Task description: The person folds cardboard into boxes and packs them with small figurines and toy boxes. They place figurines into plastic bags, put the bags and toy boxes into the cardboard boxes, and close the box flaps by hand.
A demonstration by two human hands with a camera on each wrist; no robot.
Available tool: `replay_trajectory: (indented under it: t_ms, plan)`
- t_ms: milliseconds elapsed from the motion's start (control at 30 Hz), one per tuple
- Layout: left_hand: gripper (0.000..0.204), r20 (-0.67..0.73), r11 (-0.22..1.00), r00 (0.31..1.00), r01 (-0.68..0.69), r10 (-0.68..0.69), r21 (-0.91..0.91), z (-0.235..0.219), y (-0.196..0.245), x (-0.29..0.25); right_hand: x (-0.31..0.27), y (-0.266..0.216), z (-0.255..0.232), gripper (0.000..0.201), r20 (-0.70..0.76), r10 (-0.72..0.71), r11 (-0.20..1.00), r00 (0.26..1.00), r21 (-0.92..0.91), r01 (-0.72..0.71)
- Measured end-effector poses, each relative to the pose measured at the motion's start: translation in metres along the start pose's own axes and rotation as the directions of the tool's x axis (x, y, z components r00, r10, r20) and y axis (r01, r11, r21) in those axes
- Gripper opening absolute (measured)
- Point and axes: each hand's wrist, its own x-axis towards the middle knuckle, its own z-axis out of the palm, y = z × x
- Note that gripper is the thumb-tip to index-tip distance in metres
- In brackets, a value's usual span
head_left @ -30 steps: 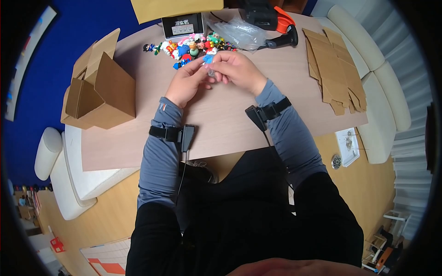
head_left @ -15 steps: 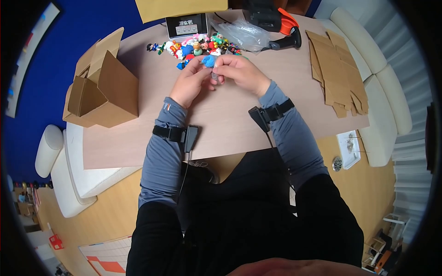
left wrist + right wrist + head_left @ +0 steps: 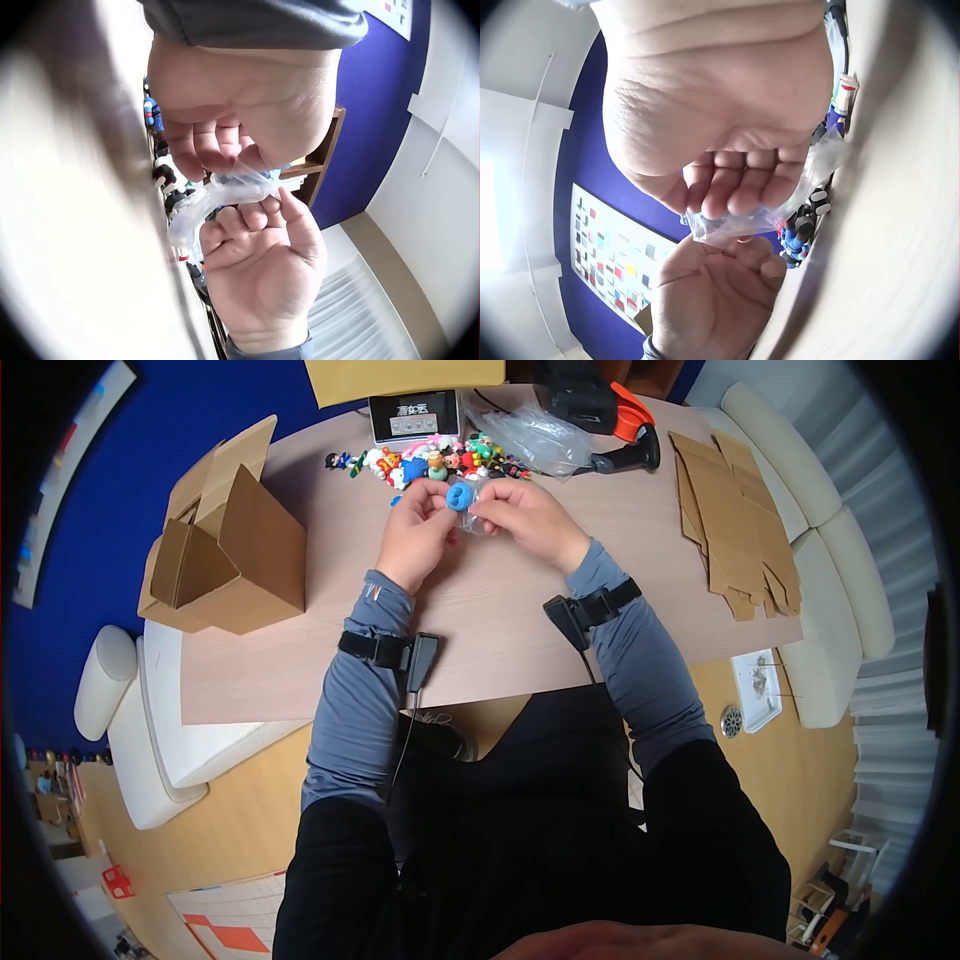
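Above the table, both hands pinch a small clear plastic bag [image 3: 217,196] between thumbs and fingers. My left hand [image 3: 415,538] grips its left side, and my right hand [image 3: 535,522] grips its right side. A small, rounded blue thing [image 3: 460,497] shows between the fingertips at the bag's top; its kind is not plain. From the right wrist view, the bag [image 3: 735,227] stretches between the two hands, fingers curled around its edge. Just beyond the hands lies a pile of colourful toy figurines [image 3: 437,463], partly hidden by the fingers.
An open cardboard box [image 3: 250,560] stands at the left of the table [image 3: 480,620]. Flattened cardboard [image 3: 735,520] lies at the right. At the back are a small screen [image 3: 414,418], a crumpled clear bag [image 3: 535,438] and a black-and-orange device [image 3: 590,405].
The blue thing has turned, with its rounded blue face now uppermost between the fingers. The hands have drawn slightly apart, and more of the clear bag shows.
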Motion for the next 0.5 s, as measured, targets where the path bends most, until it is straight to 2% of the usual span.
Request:
replay_trajectory:
  t_ms: [67,400,500]
  plan:
    - [0.021,-0.118,0.995,0.988,-0.093,0.095,0.025,-0.002,0.0,0.002,0.001,-0.001,-0.001,0.017,-0.131,0.059,0.996,0.99,-0.058,-0.067]
    - [0.022,-0.116,0.985,0.979,-0.17,0.17,0.014,-0.001,0.011,-0.005,0.0,-0.006,0.001,0.015,-0.143,-0.002,1.0,0.99,-0.019,-0.001]
    - [0.021,-0.112,0.976,0.97,-0.216,0.215,0.003,-0.001,0.011,-0.005,0.0,-0.008,-0.001,0.014,-0.163,-0.057,0.997,0.985,-0.056,0.049]
